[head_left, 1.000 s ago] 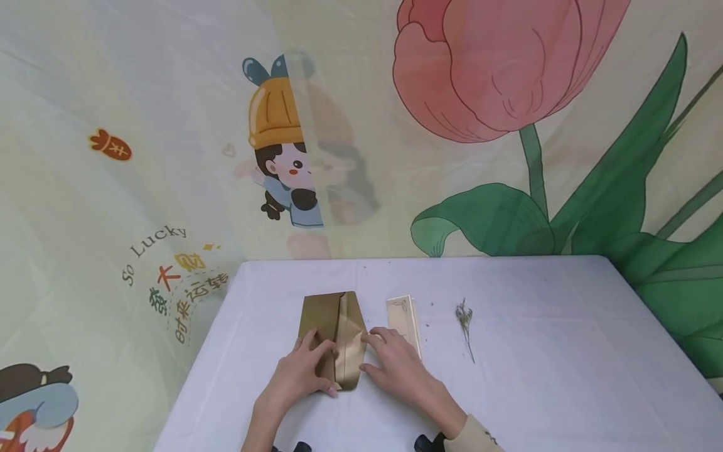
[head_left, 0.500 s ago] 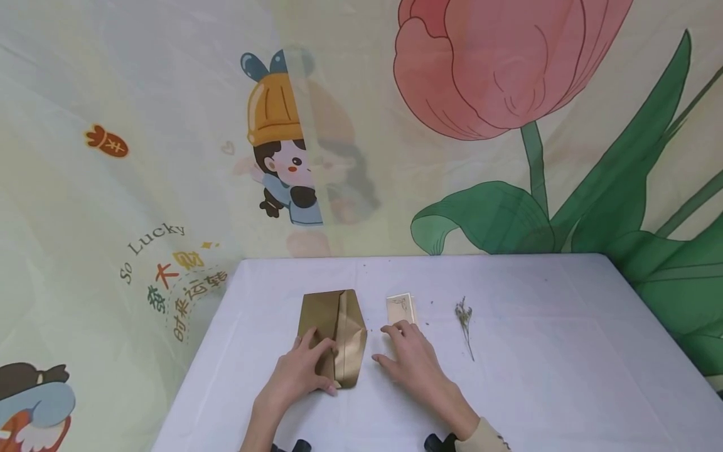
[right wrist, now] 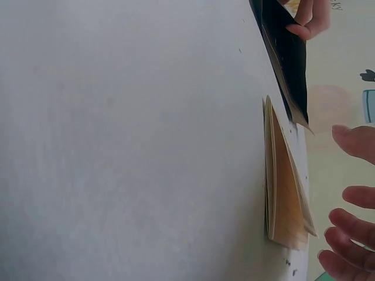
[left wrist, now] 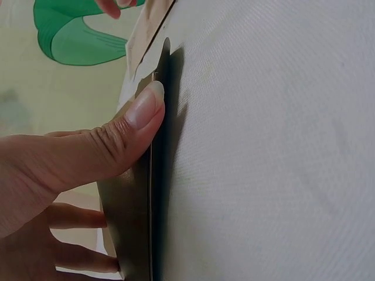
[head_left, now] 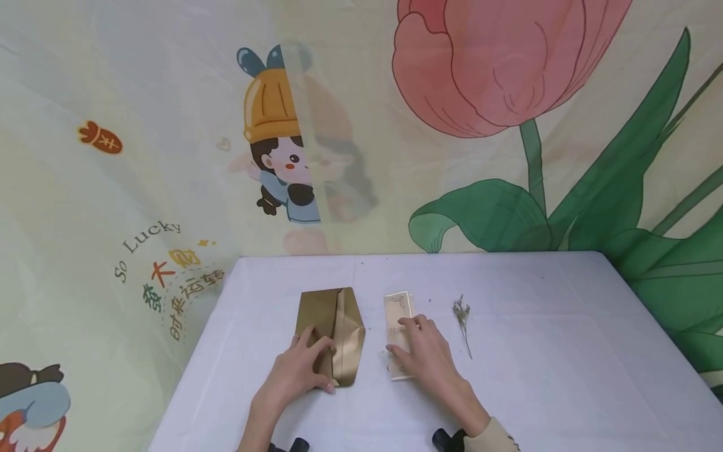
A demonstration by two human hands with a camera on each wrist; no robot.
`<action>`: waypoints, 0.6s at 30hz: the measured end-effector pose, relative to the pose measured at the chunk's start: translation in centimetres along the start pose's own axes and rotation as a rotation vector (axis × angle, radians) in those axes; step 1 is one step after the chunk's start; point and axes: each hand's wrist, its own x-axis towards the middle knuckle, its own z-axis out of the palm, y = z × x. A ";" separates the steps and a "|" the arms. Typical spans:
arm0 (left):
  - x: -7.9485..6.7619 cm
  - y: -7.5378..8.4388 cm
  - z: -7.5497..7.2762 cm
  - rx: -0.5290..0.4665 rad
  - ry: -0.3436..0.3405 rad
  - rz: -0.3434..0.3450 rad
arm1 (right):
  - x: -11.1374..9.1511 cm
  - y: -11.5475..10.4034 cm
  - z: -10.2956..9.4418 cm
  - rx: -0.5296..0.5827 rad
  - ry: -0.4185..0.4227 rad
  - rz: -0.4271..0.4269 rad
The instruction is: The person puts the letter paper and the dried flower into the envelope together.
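Note:
A gold envelope (head_left: pixel 317 307) with its flap (head_left: pixel 351 320) folded out to the right lies on the table, left of middle. My left hand (head_left: pixel 296 370) rests on it, fingers spread over the face and thumb (left wrist: pixel 137 114) pressing at the near edge. To the right is a cream folded card (head_left: pixel 397 307) with printed line decoration. Over its right side hovers my right hand (head_left: pixel 429 355), fingers loosely bent and apart from thumb. In the right wrist view, the folded card (right wrist: pixel 287 199) stands slightly sprung apart, and the fingers (right wrist: pixel 351 225) hold nothing.
A small dried flower sprig (head_left: pixel 462 317) lies right of the card. Tiny dark crumbs are scattered around the card. A white cloth covers the table (head_left: pixel 565 351), and a printed curtain (head_left: pixel 361 125) hangs behind it.
My right hand has left the envelope's flap and moved right, over the folded card. The flap now lies flatter. My left hand stays on the envelope.

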 end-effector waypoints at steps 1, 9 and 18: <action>0.0 0.0 0.0 -0.001 0.000 0.001 | 0.0 0.1 -0.1 -0.002 0.002 0.001; 0.1 0.1 0.0 0.011 -0.011 -0.010 | 0.0 0.5 -0.5 -0.020 -0.009 0.055; 0.1 0.1 0.0 0.002 -0.015 -0.011 | 0.4 0.4 -0.5 -0.032 -0.075 0.182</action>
